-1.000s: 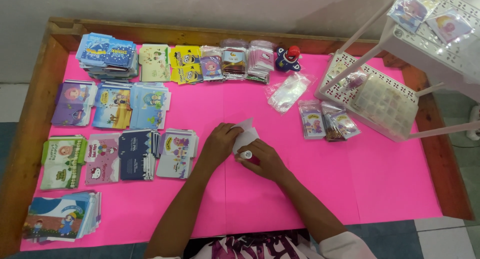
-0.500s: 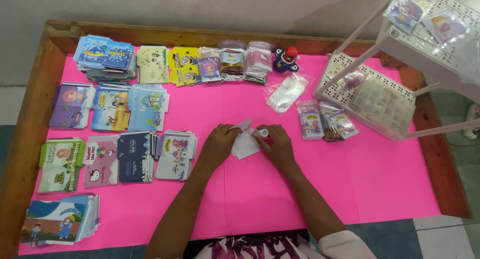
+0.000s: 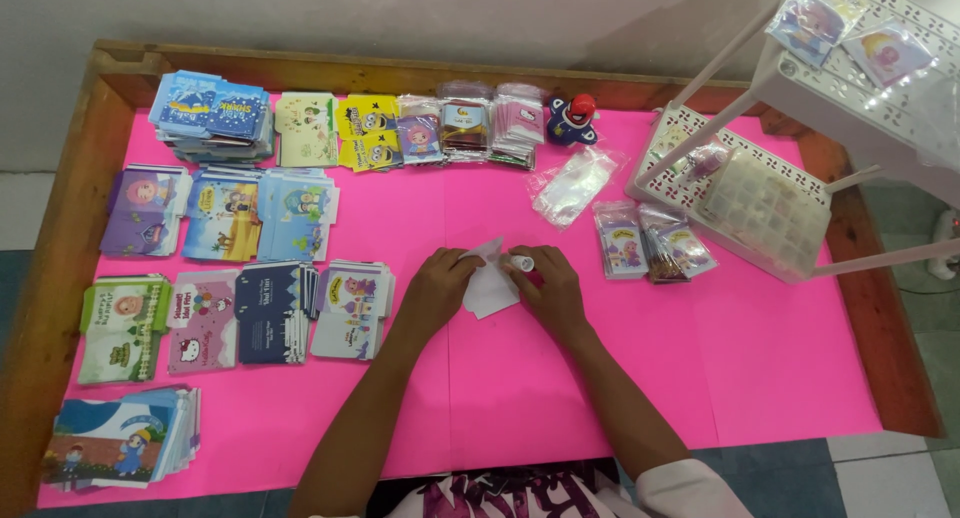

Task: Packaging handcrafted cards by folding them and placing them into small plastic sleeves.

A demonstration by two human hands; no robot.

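Note:
A small white paper (image 3: pixel 491 290) lies on the pink table cover (image 3: pixel 780 348) near the middle. My left hand (image 3: pixel 438 282) presses on its left edge with fingers curled. My right hand (image 3: pixel 548 286) rests at the paper's right edge, closed around a small white stick-shaped item with a pink part (image 3: pixel 523 265), its tip at the paper. Both forearms reach in from the bottom of the head view.
Stacks of printed envelopes (image 3: pixel 265 316) fill the left half and the back row (image 3: pixel 440 128). A clear plastic bag (image 3: pixel 572 185), small packets (image 3: pixel 650 240), a red-and-blue toy (image 3: pixel 573 119) and a white plastic rack (image 3: pixel 760 193) stand on the right. A wooden rim (image 3: pixel 60 238) frames the table.
My right hand has shifted up and right along the paper with the small stick. The paper has turned slightly under my left hand.

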